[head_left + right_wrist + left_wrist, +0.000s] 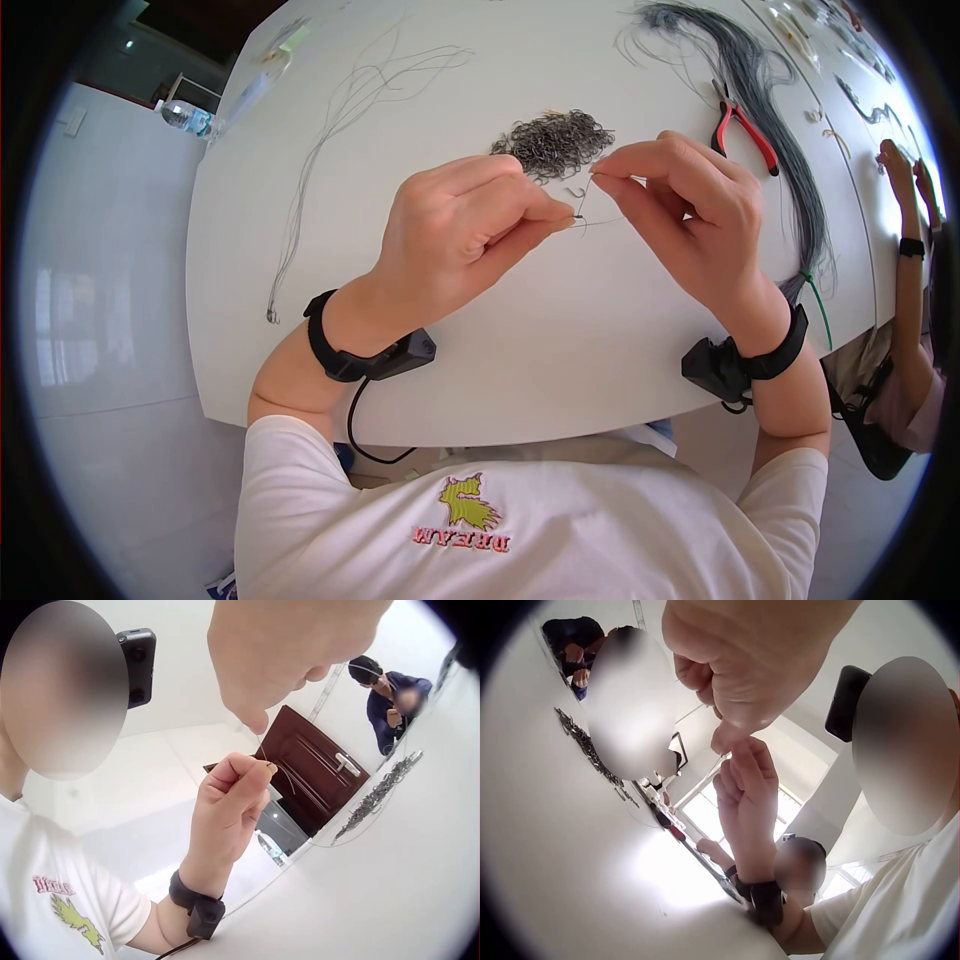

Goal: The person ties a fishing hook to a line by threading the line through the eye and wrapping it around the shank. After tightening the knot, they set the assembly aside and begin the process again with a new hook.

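Note:
Over the table, my left hand (465, 215) pinches a small fish hook between thumb and forefinger; only its dark end (579, 216) shows at the fingertips, the rest hidden by them. My right hand (695, 205) is just to the right and slightly farther off, pinching a thin fishing line (262, 748). The line runs taut from the right fingertips to the hook, and a loose end curves away beside it. Just beyond the fingertips a curved hook (574, 192) shows against the white table. Behind both hands lies a heap of dark fish hooks (555, 145).
Red-handled pliers (742, 132) lie at the right, beside a long bundle of grey line (790, 150) bound with a green tie (808, 276). Several long lines (315, 155) stretch along the left, hooks (272, 316) at their near end. A plastic bottle (185, 117) stands beyond the left edge. Another person's hands (897, 165) work at right.

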Action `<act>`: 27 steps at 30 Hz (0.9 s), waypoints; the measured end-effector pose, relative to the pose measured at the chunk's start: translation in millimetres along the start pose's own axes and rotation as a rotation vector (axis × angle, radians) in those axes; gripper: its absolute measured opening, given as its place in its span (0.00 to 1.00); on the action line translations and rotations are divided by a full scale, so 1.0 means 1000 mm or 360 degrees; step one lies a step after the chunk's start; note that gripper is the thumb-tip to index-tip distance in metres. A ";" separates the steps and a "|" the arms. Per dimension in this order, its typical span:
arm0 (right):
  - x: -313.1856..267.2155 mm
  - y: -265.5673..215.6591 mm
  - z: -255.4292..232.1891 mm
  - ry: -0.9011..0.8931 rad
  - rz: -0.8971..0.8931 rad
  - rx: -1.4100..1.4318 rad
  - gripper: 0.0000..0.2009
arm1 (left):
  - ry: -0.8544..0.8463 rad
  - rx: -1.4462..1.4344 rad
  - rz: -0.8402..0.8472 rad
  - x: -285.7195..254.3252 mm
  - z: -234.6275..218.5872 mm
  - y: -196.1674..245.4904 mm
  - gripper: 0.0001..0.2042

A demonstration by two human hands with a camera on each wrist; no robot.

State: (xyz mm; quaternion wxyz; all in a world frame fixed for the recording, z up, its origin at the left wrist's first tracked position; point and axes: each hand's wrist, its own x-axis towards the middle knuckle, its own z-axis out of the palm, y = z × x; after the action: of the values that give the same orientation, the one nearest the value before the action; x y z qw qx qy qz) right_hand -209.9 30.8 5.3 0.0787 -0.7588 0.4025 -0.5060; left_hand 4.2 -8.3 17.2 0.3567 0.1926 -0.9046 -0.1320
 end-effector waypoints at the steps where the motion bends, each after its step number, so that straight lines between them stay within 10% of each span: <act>1: 0.000 0.000 0.001 0.0001 0.0001 -0.0001 0.06 | -0.0001 -0.0023 0.0001 0.000 0.000 0.000 0.08; 15: -0.011 0.003 0.019 -0.0324 0.0541 0.0467 0.02 | 0.0110 -0.0092 -0.0090 0.000 -0.005 0.007 0.05; 27: -0.012 -0.010 0.017 -0.0213 -0.0151 0.0082 0.07 | 0.0274 -0.0147 -0.0298 -0.004 0.001 0.002 0.04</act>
State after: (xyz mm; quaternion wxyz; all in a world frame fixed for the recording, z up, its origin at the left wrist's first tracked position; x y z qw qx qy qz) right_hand -192.8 40.4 -5.8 0.1010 -0.8067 0.3469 -0.4676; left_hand 5.9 -4.6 14.6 0.4275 0.2701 -0.8417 -0.1892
